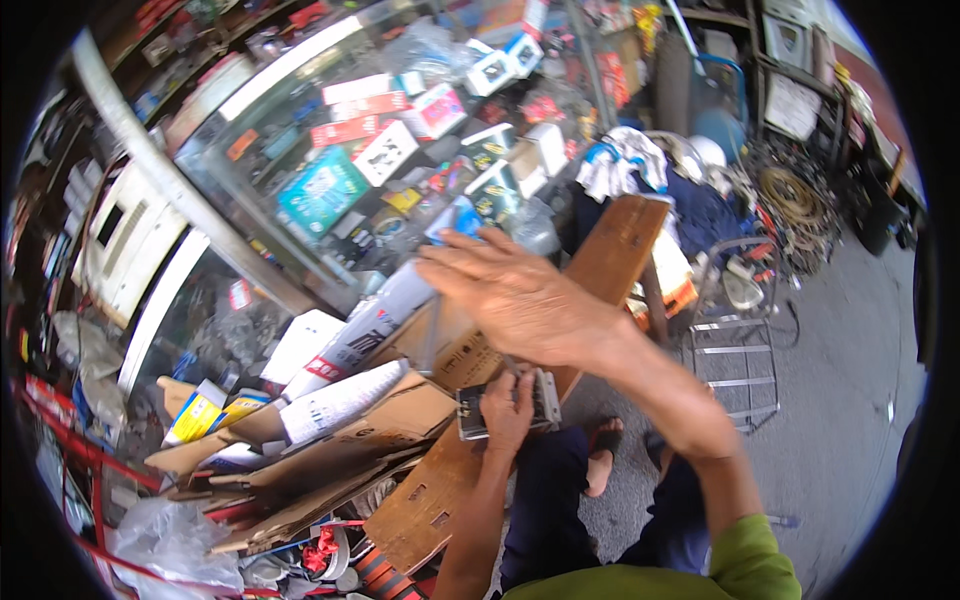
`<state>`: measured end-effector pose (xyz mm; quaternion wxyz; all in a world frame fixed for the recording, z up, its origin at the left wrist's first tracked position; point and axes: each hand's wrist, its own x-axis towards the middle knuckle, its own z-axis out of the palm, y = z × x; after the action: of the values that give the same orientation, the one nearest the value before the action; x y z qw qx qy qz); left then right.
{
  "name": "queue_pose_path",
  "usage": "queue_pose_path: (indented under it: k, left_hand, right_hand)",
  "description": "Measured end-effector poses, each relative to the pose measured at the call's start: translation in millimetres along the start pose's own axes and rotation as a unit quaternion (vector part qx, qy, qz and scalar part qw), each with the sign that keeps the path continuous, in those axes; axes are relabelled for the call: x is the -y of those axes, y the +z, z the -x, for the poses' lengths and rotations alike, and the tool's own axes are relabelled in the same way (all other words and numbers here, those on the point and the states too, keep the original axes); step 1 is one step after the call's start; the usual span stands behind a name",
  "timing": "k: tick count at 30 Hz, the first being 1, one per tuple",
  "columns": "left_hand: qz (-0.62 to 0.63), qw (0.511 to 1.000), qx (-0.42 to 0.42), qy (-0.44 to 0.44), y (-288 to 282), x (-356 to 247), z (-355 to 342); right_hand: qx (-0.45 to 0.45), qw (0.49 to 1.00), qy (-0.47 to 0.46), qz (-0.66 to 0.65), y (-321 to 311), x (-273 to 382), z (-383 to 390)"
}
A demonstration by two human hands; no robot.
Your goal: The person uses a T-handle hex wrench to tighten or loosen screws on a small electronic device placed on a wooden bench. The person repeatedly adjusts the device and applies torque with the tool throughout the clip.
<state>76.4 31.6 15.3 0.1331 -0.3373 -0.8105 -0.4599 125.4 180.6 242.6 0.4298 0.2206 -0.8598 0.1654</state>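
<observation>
A boxy black and silver device [472, 412] lies on a long brown wooden bench [425, 500]. My left hand [508, 410] closes over it with bent fingers, hiding much of its top. Above and beyond it, my right hand [530, 300] is raised, its fingers stretched out to the left and slightly blurred. Nothing shows in the right hand, though its palm side is hidden. Below those fingers stands an opened brown cardboard box [460, 355], beside a long white printed carton [350, 340].
A glass display case [330, 240] full of small boxes stands ahead. Flattened cardboard [340, 450] leans along the bench's left side. To the right are a metal folding trolley [735, 365], a pile of cloths [625, 165] and coiled cables [790, 195] on the grey floor.
</observation>
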Motion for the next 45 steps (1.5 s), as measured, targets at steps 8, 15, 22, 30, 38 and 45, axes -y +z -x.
queue_pose_path:
  k: [8,15,22,30,38,45]
  left_hand:
    - [0.004,0.999,-0.035,0.022,-1.0,-13.5,-1.7]
    - [0.001,0.998,-0.044,0.039,-3.7,-15.9,-0.6]
    - [-0.018,0.998,-0.04,0.049,-0.9,-11.4,0.4]
    - [-0.027,0.997,-0.053,0.038,-1.3,-18.3,-0.4]
    - [-0.039,0.998,-0.036,0.032,-2.3,-17.9,1.1]
    - [-0.056,0.997,-0.034,0.038,-2.8,-16.8,0.6]
  right_hand:
    - [0.17,0.964,-0.033,0.202,-28.8,10.9,-37.9]
    - [0.216,0.969,0.102,0.066,-27.0,-4.5,-78.2]
    - [0.093,0.914,0.208,-0.335,0.7,-20.6,-44.5]
    - [-0.062,0.996,0.07,0.004,27.4,-18.8,-41.1]
    - [-0.088,0.966,-0.007,0.244,23.2,6.9,-22.8]
    - [-0.042,0.937,-0.061,0.342,17.5,15.8,-19.1]
